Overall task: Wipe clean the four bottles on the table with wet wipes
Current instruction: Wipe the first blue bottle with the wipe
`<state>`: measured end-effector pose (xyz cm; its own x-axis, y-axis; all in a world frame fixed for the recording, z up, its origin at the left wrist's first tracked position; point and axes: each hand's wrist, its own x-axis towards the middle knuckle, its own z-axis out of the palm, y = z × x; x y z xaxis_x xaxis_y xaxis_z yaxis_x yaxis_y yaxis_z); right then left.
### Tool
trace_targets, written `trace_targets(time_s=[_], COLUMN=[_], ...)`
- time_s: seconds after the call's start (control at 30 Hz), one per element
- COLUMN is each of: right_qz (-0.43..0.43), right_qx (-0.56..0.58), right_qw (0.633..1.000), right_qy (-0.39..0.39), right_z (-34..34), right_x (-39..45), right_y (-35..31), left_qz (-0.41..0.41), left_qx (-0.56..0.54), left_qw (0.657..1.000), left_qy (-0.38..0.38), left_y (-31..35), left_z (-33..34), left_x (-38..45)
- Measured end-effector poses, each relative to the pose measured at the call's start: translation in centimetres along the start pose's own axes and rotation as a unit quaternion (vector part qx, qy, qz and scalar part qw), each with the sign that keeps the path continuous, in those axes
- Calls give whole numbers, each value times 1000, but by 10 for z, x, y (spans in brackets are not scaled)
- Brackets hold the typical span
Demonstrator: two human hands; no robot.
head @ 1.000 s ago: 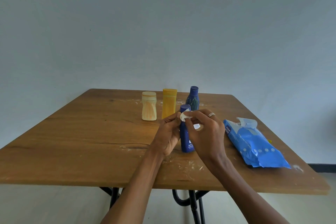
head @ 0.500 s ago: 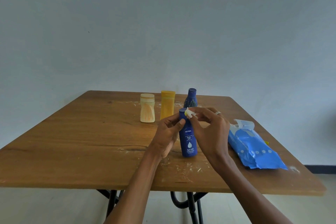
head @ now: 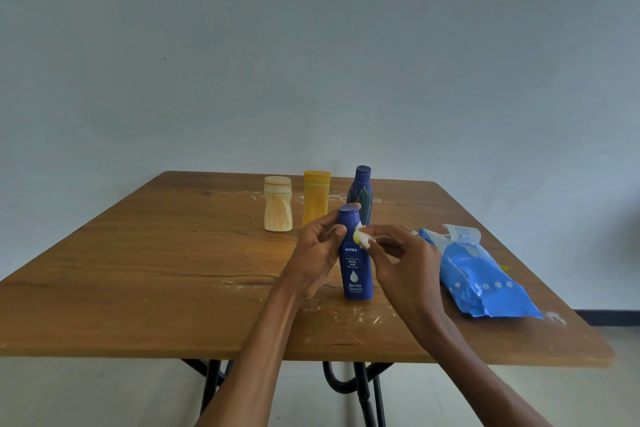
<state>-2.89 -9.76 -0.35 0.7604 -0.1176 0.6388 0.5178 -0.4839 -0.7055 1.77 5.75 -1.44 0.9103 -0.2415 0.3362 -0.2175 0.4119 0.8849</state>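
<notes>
A dark blue lotion bottle (head: 356,267) stands upright on the wooden table (head: 138,288). My left hand (head: 317,253) grips its upper part from the left, thumb on the front. My right hand (head: 403,260) pinches a small wadded white wet wipe (head: 363,238) against the bottle's right shoulder. Behind them stand a cream bottle (head: 278,203), a yellow bottle (head: 316,198) and a second dark blue bottle (head: 360,192), its lower part hidden by my hands.
A blue wet wipes pack (head: 478,274) lies at the right with its flap lifted. White smears and flecks mark the tabletop around the bottles. Black table legs (head: 360,392) show below the front edge.
The wipe has slid from the bottle's cap down to its right shoulder. The bottle has turned so its label faces me. My left thumb now lies on the front.
</notes>
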Motion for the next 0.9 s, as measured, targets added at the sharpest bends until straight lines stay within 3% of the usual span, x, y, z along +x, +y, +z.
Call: trace_targets(time_s=[0.17, 0.57, 0.73, 0.9], right_qz=[-14, -19, -64, -53], right_qx=[-43, 24, -23, -92], right_qw=[996, 999, 996, 979], right_qy=[-71, 11, -50, -176], right_z=[-7, 6, 4, 2], right_x=[-22, 10, -16, -38], right_y=[17, -9, 2, 16], left_qz=[-19, 21, -7, -8], left_qx=[-41, -45, -99, -110], left_qw=[999, 999, 995, 993], left_qy=[29, 17, 34, 31], left_y=[0, -1, -2, -1], left_z=[1, 1, -3, -4], left_x=[3, 2, 4, 5])
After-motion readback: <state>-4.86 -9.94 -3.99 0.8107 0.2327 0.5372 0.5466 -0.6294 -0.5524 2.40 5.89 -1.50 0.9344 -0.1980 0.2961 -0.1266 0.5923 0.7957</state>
